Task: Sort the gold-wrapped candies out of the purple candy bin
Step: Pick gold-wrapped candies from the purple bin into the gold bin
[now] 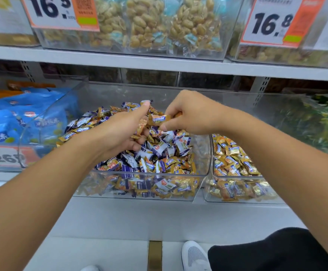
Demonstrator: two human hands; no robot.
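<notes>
A clear plastic bin (202,153) in the middle holds a heap of purple-and-white candies (159,148) mixed with gold-wrapped ones. My left hand (120,132) hovers palm-up over the heap, cupping several gold candies (142,125). My right hand (188,114) is just right of it, pinching one gold-wrapped candy (158,119) between thumb and fingers, close to the left hand's fingertips. The neighbouring clear bin (237,199) on the right holds only gold-wrapped candies (231,159).
Blue snack bags (22,118) fill the bin on the left, behind a price tag (5,156). Green-yellow packets (319,122) lie at far right. The upper shelf (159,61) carries clear bins of packed nuts and price labels. My white shoe (195,255) stands on the floor below.
</notes>
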